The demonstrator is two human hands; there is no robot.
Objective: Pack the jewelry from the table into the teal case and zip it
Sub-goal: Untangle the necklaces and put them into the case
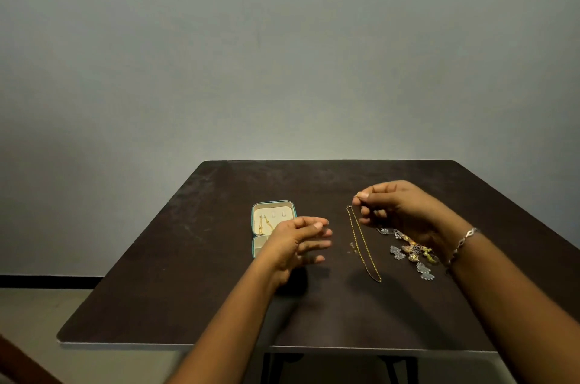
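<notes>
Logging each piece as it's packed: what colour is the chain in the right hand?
Gold. The right hand pinches the chain at its top end; the head view shows it best.

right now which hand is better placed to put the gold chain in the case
Right: the right hand pinches the gold chain; the left hand is open, empty, by the teal case.

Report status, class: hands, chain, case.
Right hand pinches gold chain by one end. Left hand open, overlapping open teal case. Other jewelry unpacked on table.

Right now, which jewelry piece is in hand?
The thin gold chain, pinched at its top by the right hand; the silver cluster lies on the table.
</notes>
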